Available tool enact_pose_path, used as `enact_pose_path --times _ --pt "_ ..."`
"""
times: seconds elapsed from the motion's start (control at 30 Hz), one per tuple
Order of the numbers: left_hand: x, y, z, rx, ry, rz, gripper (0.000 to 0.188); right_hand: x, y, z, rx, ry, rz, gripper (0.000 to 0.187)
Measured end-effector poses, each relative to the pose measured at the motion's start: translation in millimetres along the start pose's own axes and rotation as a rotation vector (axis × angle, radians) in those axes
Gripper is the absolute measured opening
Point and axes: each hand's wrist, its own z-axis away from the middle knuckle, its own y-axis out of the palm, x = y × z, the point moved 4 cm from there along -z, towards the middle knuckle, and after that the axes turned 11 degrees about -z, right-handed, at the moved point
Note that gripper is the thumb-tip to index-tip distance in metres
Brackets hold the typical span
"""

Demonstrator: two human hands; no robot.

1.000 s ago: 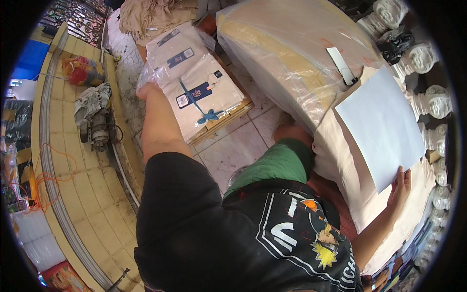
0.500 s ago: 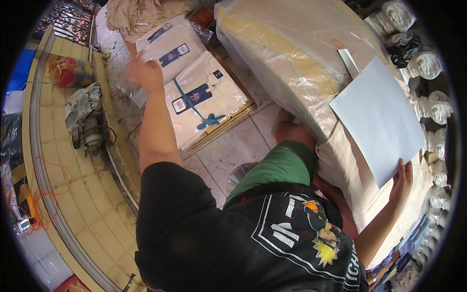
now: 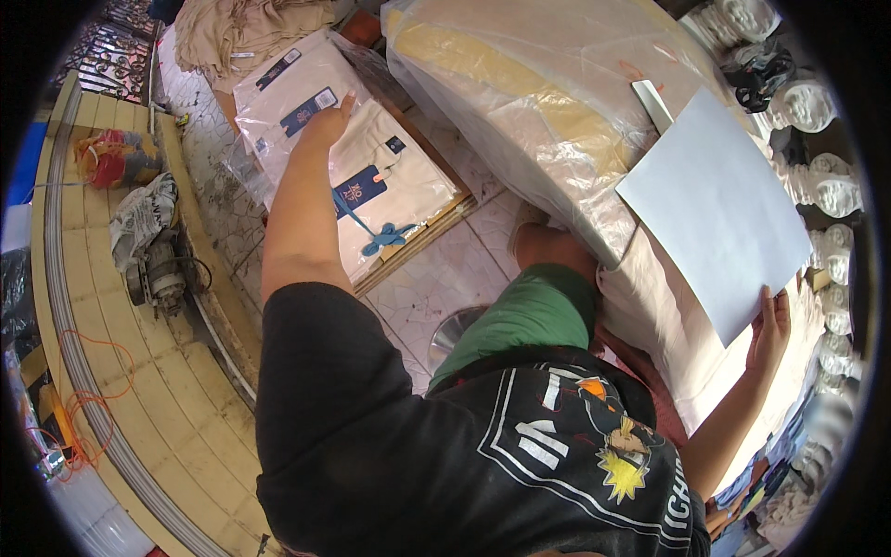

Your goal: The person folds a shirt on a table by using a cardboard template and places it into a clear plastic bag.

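The left arm stretches far forward and up the left side, bare below a black sleeve, elbow nearly straight. The left hand (image 3: 327, 123) lies palm down, fingers together. The right arm bends out low on the right, and the right hand (image 3: 770, 330) is raised, fingers pinching upward.

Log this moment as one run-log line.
left hand: on bagged shirt stack | right hand: holding white sheet | sheet over wrapped bundle
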Motion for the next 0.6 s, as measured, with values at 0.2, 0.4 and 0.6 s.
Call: enact_pose_path --times 0.2,0.4,0.6 --pt "16 -3 -6 -0.15 -0.037 0.218 0.074 5 3 -1 0.012 -0.024 -0.039 0.032" --pt "56 -36 -10 -0.807 0.197 0.09 0.041 -3 -30 -4 -0.023 -0.034 -0.04 0.029" --pt "-149 -116 73 -0.729 0.478 1.0 0.022 12 -40 23 -0.048 0.005 -0.053 0.022"
